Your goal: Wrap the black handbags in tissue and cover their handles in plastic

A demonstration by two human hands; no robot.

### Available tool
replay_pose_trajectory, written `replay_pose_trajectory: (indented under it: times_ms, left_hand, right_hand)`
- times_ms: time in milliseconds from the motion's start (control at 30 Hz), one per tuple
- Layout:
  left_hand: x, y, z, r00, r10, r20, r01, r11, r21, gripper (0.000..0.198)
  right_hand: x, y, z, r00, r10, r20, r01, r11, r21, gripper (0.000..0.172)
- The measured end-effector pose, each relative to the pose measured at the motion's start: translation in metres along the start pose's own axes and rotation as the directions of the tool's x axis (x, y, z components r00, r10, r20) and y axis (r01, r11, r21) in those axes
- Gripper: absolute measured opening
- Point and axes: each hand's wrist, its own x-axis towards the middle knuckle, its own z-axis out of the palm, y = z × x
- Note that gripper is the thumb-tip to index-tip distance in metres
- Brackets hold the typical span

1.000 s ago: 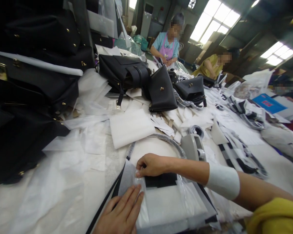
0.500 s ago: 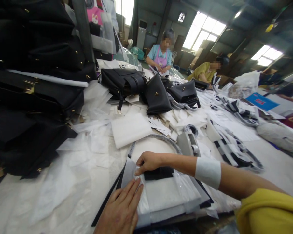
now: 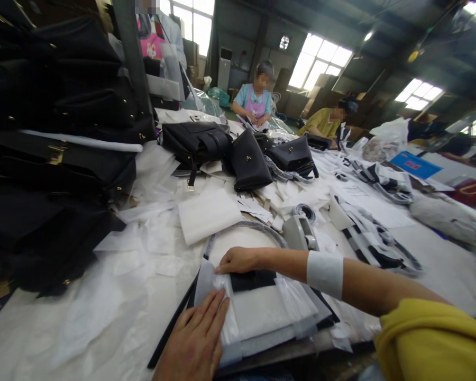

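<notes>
A dark bag [image 3: 254, 280] with a wrapped, arched handle [image 3: 257, 226] lies at the table's front edge. White translucent wrapping [image 3: 262, 315] covers most of its front. My left hand [image 3: 200, 336] rests flat on the wrapping's left side, its fingers stretched out and nearly together. Just above those fingertips, my right hand [image 3: 236, 260] pinches the wrapping's upper left edge between thumb and curled fingers. A pale band [image 3: 325, 274] is round my right forearm.
Black bags [image 3: 63, 159] are piled high at the left. More black bags [image 3: 249, 159] lie behind the work. A grey tape dispenser [image 3: 297, 233], foam sheet [image 3: 208, 214] and wrapped straps [image 3: 365, 238] are nearer. People [image 3: 256, 100] work across the table.
My right hand has shifted slightly up and left along the wrapping's edge. My left hand stays pressed on the wrapping. The camera view has shifted a little.
</notes>
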Motion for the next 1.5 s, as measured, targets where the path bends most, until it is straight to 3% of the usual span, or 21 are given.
replay_pose_trajectory:
  times_ms: [167, 300, 400, 500, 567, 633, 700, 767, 800, 867, 900, 967, 1067, 1200, 1300, 1367, 1433, 1500]
  left_hand:
    - [0.000, 0.000, 0.001, 1.000, 0.018, -0.026, -0.018, 1.000, 0.009, 0.068]
    - [0.000, -0.001, -0.003, 0.999, 0.021, -0.034, -0.021, 1.000, 0.003, 0.066]
    - [0.000, -0.003, -0.003, 0.999, 0.038, -0.029, -0.039, 0.999, -0.018, 0.066]
    - [-0.001, -0.004, -0.001, 1.000, 0.014, -0.025, -0.016, 0.996, -0.086, 0.064]
    - [-0.004, -0.004, -0.001, 0.999, -0.031, -0.034, 0.025, 0.987, -0.160, 0.060]
    - [-0.006, -0.007, -0.002, 0.995, -0.096, -0.038, 0.082, 0.957, -0.279, 0.051]
    - [-0.007, -0.014, -0.005, 0.974, -0.227, -0.005, 0.203, 0.878, -0.435, 0.039]
    - [-0.003, -0.025, -0.009, 0.892, -0.442, 0.089, 0.410, 0.713, -0.569, 0.034]
    - [0.001, -0.031, -0.011, 0.816, -0.552, 0.173, 0.528, 0.590, -0.611, 0.037]
    - [0.013, -0.044, -0.014, 0.643, -0.672, 0.368, 0.704, 0.328, -0.630, 0.048]
    - [0.020, -0.049, -0.015, 0.582, -0.665, 0.467, 0.753, 0.224, -0.619, 0.053]
    - [0.033, -0.057, -0.015, 0.546, -0.629, 0.553, 0.782, 0.147, -0.606, 0.057]
    - [0.044, -0.059, -0.017, 0.539, -0.587, 0.603, 0.787, 0.097, -0.609, 0.064]
    - [0.043, -0.049, -0.034, 0.535, -0.468, 0.703, 0.787, -0.025, -0.616, 0.063]
    - [0.042, -0.033, -0.057, 0.515, -0.344, 0.785, 0.749, -0.264, -0.607, 0.057]
    - [0.042, -0.021, -0.073, 0.520, -0.326, 0.789, 0.675, -0.410, -0.614, 0.053]
    - [0.042, -0.013, -0.086, 0.551, -0.428, 0.716, 0.604, -0.388, -0.696, 0.053]
    - [0.036, -0.011, -0.092, 0.584, -0.590, 0.558, 0.563, -0.202, -0.802, 0.055]
  right_hand:
    - [0.000, 0.002, -0.002, 0.999, -0.038, 0.004, 0.038, 0.999, -0.037, 0.041]
    - [0.000, -0.001, 0.004, 0.985, -0.077, -0.156, 0.057, 0.990, -0.131, 0.041]
    - [-0.024, -0.006, 0.009, 0.923, -0.168, -0.347, 0.105, 0.975, -0.194, 0.029]
    - [-0.070, -0.001, 0.022, 0.790, -0.269, -0.551, 0.135, 0.953, -0.273, 0.034]
    - [-0.104, 0.015, 0.041, 0.662, -0.356, -0.660, 0.121, 0.919, -0.374, 0.035]
    - [-0.132, 0.041, 0.067, 0.532, -0.363, -0.765, -0.007, 0.902, -0.433, 0.036]
    - [-0.151, 0.073, 0.093, 0.370, -0.313, -0.875, -0.161, 0.906, -0.392, 0.038]
    - [-0.159, 0.100, 0.113, 0.262, -0.209, -0.942, -0.235, 0.933, -0.272, 0.045]
    - [-0.160, 0.109, 0.120, 0.237, -0.143, -0.961, -0.242, 0.949, -0.201, 0.050]
    - [-0.159, 0.119, 0.128, 0.231, -0.015, -0.973, -0.222, 0.973, -0.068, 0.058]
    - [-0.158, 0.120, 0.129, 0.242, 0.038, -0.970, -0.204, 0.979, -0.012, 0.062]
    - [-0.157, 0.116, 0.127, 0.269, 0.121, -0.955, -0.158, 0.984, 0.080, 0.069]
    - [-0.160, 0.109, 0.119, 0.296, 0.195, -0.935, -0.056, 0.981, 0.187, 0.074]
    - [-0.168, 0.110, 0.118, 0.251, 0.249, -0.935, 0.115, 0.952, 0.284, 0.068]
    - [-0.172, 0.118, 0.128, 0.236, 0.301, -0.924, 0.296, 0.884, 0.363, 0.059]
    - [-0.173, 0.122, 0.137, 0.217, 0.327, -0.920, 0.412, 0.823, 0.390, 0.054]
    - [-0.171, 0.123, 0.141, 0.150, 0.338, -0.929, 0.501, 0.784, 0.366, 0.050]
    - [-0.168, 0.117, 0.138, 0.055, 0.321, -0.946, 0.562, 0.773, 0.295, 0.049]
